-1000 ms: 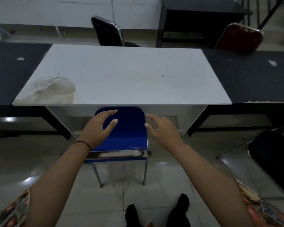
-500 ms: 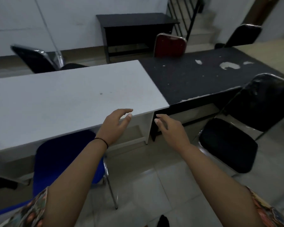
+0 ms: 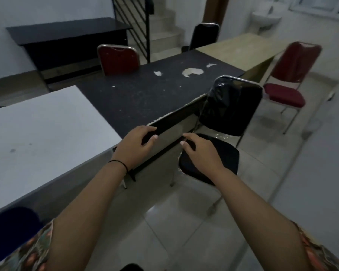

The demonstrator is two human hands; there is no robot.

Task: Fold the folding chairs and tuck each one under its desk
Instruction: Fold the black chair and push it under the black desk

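Note:
A black folding chair (image 3: pixel 231 108) stands unfolded at the front of the black desk (image 3: pixel 145 94), its seat (image 3: pixel 223 153) facing me. My left hand (image 3: pixel 137 147) and my right hand (image 3: pixel 202 153) reach forward, empty, with fingers apart. The right hand hovers over the near edge of the black seat; the left is in front of the desk's front edge. The blue chair (image 3: pixel 10 227) shows only as a dark blue patch under the white desk (image 3: pixel 37 137) at the lower left.
A red chair (image 3: pixel 290 85) stands unfolded by the beige desk (image 3: pixel 243 45) at the right. Another red chair (image 3: pixel 117 58) and a black chair (image 3: pixel 205 34) sit behind the desks. A black desk (image 3: pixel 67 34) and stairs (image 3: pixel 164 36) lie at the back. Tiled floor (image 3: pixel 184 222) lies below me.
My view has swung right, from the blue chair under the white desk to the black chair at the black desk. Both hands left the blue chair and stay empty.

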